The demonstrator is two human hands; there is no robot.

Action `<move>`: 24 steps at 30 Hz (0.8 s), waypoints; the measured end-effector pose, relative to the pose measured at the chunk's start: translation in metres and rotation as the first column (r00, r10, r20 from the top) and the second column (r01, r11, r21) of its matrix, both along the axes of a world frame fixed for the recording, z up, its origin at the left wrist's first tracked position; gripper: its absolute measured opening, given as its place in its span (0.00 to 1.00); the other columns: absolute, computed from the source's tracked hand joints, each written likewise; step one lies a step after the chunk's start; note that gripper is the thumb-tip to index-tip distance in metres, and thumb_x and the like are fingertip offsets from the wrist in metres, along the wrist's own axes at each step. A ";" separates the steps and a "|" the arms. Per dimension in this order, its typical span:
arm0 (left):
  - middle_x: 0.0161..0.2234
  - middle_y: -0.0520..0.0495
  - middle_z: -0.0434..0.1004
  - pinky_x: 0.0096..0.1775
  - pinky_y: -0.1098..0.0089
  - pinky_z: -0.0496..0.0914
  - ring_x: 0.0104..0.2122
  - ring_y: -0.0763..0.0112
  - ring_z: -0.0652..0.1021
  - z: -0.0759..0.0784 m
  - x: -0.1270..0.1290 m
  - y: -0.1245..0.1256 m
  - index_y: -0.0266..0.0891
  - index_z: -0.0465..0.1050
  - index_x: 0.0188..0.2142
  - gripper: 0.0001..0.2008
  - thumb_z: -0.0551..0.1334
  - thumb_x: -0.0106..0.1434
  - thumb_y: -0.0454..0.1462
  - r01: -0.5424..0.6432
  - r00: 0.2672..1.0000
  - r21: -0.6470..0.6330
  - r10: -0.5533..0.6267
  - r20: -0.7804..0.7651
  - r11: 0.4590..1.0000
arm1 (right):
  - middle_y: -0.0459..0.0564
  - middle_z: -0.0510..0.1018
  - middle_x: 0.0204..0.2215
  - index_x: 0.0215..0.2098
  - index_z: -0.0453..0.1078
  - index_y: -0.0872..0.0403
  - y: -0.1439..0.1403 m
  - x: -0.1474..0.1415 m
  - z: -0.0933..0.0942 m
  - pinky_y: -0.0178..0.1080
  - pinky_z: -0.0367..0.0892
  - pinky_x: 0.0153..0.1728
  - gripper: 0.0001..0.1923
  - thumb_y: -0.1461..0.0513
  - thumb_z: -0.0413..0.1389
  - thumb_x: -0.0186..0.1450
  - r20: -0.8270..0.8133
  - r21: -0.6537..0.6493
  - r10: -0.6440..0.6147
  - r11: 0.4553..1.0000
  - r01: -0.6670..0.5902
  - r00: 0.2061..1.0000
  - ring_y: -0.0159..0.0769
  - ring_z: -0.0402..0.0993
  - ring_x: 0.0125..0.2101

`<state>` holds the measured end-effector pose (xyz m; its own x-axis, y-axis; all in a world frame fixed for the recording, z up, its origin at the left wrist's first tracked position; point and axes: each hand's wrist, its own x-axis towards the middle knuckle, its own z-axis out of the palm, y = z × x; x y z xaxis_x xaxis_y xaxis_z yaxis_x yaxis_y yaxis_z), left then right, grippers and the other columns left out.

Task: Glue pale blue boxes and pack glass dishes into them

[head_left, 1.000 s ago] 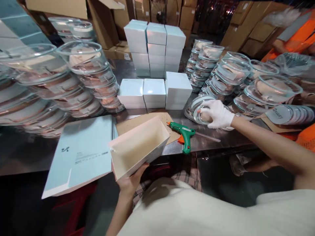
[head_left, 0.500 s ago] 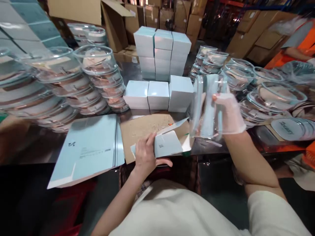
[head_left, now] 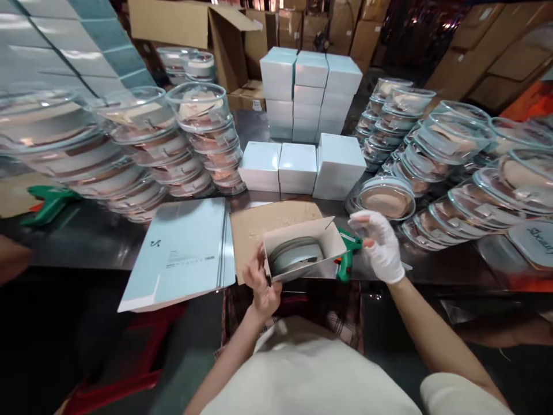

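My left hand [head_left: 262, 282] grips a small open-topped carton [head_left: 334, 242] by its left end, above the table's front edge. Inside the carton rest round, rimmed, disc-like pieces [head_left: 298, 256]; their exact kind is unclear. My right hand [head_left: 382, 245], in a white glove with bare fingertips, is to the right of the carton, thumb and fingers apart and nothing between them. Between carton and glove lies a green glue gun [head_left: 345, 268], partly hidden. Just behind the glove sits a clear round container [head_left: 384, 199] with a beige disc inside.
Flat pale-blue cartons [head_left: 185, 248] lie left of a cardboard sheet [head_left: 276, 213]. White boxes [head_left: 298, 167] stand behind. Stacked clear containers [head_left: 203, 138] rise on the left, more [head_left: 449, 144] on the right. Another green glue gun [head_left: 47, 202] and a person's hand [head_left: 12, 259] are at far left.
The carton in my left hand has turned and now shows its open top with round pieces inside. My right hand has let go of the clear plastic containers and moved down.
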<state>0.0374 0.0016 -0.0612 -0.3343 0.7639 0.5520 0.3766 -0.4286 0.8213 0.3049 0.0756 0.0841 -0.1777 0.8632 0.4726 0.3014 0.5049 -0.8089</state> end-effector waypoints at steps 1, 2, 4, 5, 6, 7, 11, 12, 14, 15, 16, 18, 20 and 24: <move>0.64 0.31 0.68 0.59 0.48 0.72 0.64 0.47 0.75 0.001 -0.004 0.000 0.49 0.65 0.65 0.40 0.54 0.64 0.69 0.005 1.000 0.037 -0.005 -0.002 0.999 | 0.56 0.76 0.57 0.54 0.75 0.44 0.000 -0.003 -0.013 0.56 0.72 0.59 0.39 0.29 0.59 0.58 -0.037 -0.029 0.006 1.000 -0.008 0.999 0.53 0.77 0.55; 0.64 0.32 0.69 0.58 0.48 0.73 0.63 0.46 0.75 0.003 -0.007 0.000 0.47 0.72 0.58 0.38 0.56 0.62 0.70 0.019 1.000 0.080 -0.019 -0.003 0.997 | 0.57 0.73 0.60 0.53 0.76 0.44 -0.001 -0.008 -0.024 0.57 0.71 0.61 0.42 0.27 0.61 0.54 -0.051 -0.051 0.060 0.997 -0.063 0.997 0.55 0.75 0.58; 0.57 0.33 0.75 0.56 0.48 0.74 0.58 0.45 0.78 0.009 -0.011 -0.001 0.43 0.78 0.45 0.37 0.58 0.60 0.71 0.063 0.998 0.138 -0.061 -0.020 0.988 | 0.56 0.70 0.65 0.45 0.79 0.46 -0.006 -0.028 -0.041 0.59 0.64 0.67 0.42 0.25 0.58 0.52 -0.055 -0.067 0.204 0.976 -0.207 0.978 0.58 0.68 0.66; 0.53 0.34 0.77 0.55 0.49 0.75 0.56 0.46 0.79 0.012 -0.011 -0.001 0.42 0.78 0.41 0.35 0.59 0.60 0.70 0.075 0.997 0.142 -0.072 -0.027 0.987 | 0.56 0.70 0.66 0.41 0.79 0.47 -0.009 -0.042 -0.046 0.59 0.61 0.69 0.39 0.25 0.58 0.55 -0.068 -0.080 0.233 0.968 -0.238 0.970 0.58 0.65 0.67; 0.49 0.35 0.78 0.53 0.50 0.76 0.53 0.48 0.80 0.015 -0.010 -0.001 0.41 0.78 0.40 0.33 0.60 0.61 0.68 0.063 0.998 0.131 -0.061 -0.017 0.989 | 0.56 0.71 0.65 0.39 0.78 0.47 -0.013 -0.056 -0.050 0.59 0.60 0.69 0.35 0.28 0.58 0.58 -0.107 -0.105 0.206 0.970 -0.217 0.973 0.57 0.66 0.67; 0.46 0.37 0.79 0.52 0.53 0.77 0.50 0.51 0.81 0.019 -0.008 -0.001 0.41 0.77 0.42 0.31 0.61 0.62 0.65 0.031 0.999 0.113 -0.032 0.010 0.993 | 0.57 0.72 0.64 0.41 0.77 0.47 -0.016 -0.070 -0.052 0.59 0.61 0.69 0.30 0.32 0.60 0.62 -0.169 -0.144 0.131 0.977 -0.156 0.977 0.55 0.68 0.66; 0.44 0.41 0.78 0.47 0.59 0.77 0.46 0.59 0.80 0.026 -0.007 0.004 0.43 0.72 0.51 0.30 0.65 0.62 0.62 -0.092 0.993 0.144 0.081 0.085 0.985 | 0.57 0.68 0.66 0.61 0.61 0.43 -0.026 -0.105 -0.049 0.55 0.71 0.61 0.34 0.51 0.66 0.60 -0.429 -0.261 -0.192 0.962 0.082 0.883 0.47 0.75 0.60; 0.43 0.43 0.78 0.48 0.59 0.76 0.46 0.59 0.80 0.027 -0.010 0.006 0.44 0.73 0.48 0.29 0.65 0.62 0.63 -0.074 0.997 0.176 0.068 0.038 0.982 | 0.56 0.68 0.67 0.62 0.59 0.42 -0.028 -0.103 -0.047 0.53 0.72 0.60 0.35 0.52 0.66 0.60 -0.444 -0.256 -0.200 0.962 0.090 0.873 0.46 0.75 0.59; 0.38 0.45 0.78 0.51 0.58 0.75 0.47 0.58 0.79 0.029 -0.020 0.009 0.43 0.77 0.41 0.27 0.64 0.63 0.64 -0.016 0.995 0.206 0.036 -0.091 0.978 | 0.54 0.73 0.63 0.60 0.62 0.42 -0.030 -0.085 -0.044 0.51 0.72 0.58 0.28 0.50 0.62 0.65 -0.331 -0.250 -0.224 0.957 0.144 0.917 0.45 0.77 0.57; 0.36 0.45 0.77 0.52 0.57 0.74 0.47 0.57 0.78 0.029 -0.026 0.011 0.43 0.78 0.38 0.28 0.64 0.62 0.65 0.005 0.990 0.200 0.024 -0.140 0.980 | 0.54 0.77 0.59 0.56 0.66 0.43 -0.032 -0.070 -0.043 0.50 0.72 0.57 0.21 0.48 0.58 0.68 -0.185 -0.262 -0.270 0.940 0.217 0.945 0.46 0.77 0.55; 0.35 0.45 0.77 0.52 0.57 0.73 0.47 0.57 0.78 0.028 -0.032 0.012 0.43 0.80 0.37 0.30 0.63 0.61 0.66 0.017 0.985 0.183 0.015 -0.171 0.983 | 0.54 0.80 0.53 0.51 0.71 0.45 -0.033 -0.055 -0.043 0.50 0.71 0.56 0.17 0.46 0.54 0.70 0.015 -0.284 -0.335 0.902 0.326 0.942 0.48 0.78 0.53; 0.35 0.44 0.76 0.54 0.57 0.72 0.49 0.55 0.77 0.026 -0.041 0.014 0.42 0.82 0.36 0.35 0.63 0.56 0.71 0.017 0.979 0.141 0.012 -0.201 0.990 | 0.56 0.83 0.43 0.40 0.75 0.48 -0.034 -0.025 -0.046 0.51 0.71 0.53 0.21 0.43 0.50 0.71 0.460 -0.332 -0.395 0.754 0.567 0.795 0.53 0.80 0.49; 0.36 0.44 0.75 0.56 0.56 0.71 0.50 0.54 0.76 0.023 -0.044 0.016 0.42 0.82 0.37 0.38 0.64 0.52 0.73 0.022 0.974 0.117 0.005 -0.227 0.993 | 0.59 0.83 0.39 0.35 0.76 0.49 -0.033 -0.007 -0.053 0.51 0.72 0.48 0.23 0.40 0.56 0.67 0.721 -0.376 -0.303 0.585 0.719 0.623 0.57 0.82 0.47; 0.34 0.45 0.74 0.55 0.55 0.70 0.48 0.55 0.76 0.022 -0.037 0.024 0.43 0.78 0.36 0.29 0.67 0.58 0.65 0.051 0.972 0.153 -0.013 -0.236 0.987 | 0.57 0.83 0.34 0.32 0.76 0.51 -0.024 -0.001 -0.072 0.46 0.72 0.43 0.17 0.52 0.70 0.49 0.584 -0.560 -0.352 0.477 0.677 0.731 0.57 0.82 0.44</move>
<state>0.0006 0.0256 -0.0392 -0.1585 0.6699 0.7254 0.5340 -0.5598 0.6336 0.3034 0.0519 0.0122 0.4160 0.8548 -0.3102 0.6282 -0.5168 -0.5817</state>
